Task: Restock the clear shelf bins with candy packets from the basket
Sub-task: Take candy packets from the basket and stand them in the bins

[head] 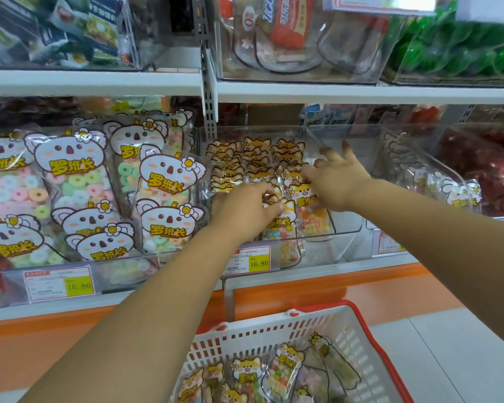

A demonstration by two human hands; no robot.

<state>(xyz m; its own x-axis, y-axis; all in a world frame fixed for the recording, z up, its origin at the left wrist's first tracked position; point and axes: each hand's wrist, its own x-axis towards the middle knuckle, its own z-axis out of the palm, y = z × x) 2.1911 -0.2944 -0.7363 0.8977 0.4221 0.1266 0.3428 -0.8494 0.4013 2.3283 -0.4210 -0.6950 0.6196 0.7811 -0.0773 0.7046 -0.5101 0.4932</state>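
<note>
A clear shelf bin (346, 225) on the middle shelf holds rows of fox-faced candy packets (242, 158). Both my hands reach into it. My left hand (245, 207) lies palm down over the front packets, its fingers curled onto a packet (280, 225) of coloured candy. My right hand (338, 181) is to the right, fingers spread, with the thumb side against another front packet (312, 210). Below, a white basket (361, 338) with red handles holds several more fox-faced packets (282, 370).
Left of the bin is a bin of koala-faced ring candy packets (79, 193). To the right stands a bin with a few packets (448, 187), then red sweets (489, 167). Upper shelf bins (297, 42) hang overhead. Price tags (250, 260) line the shelf edge.
</note>
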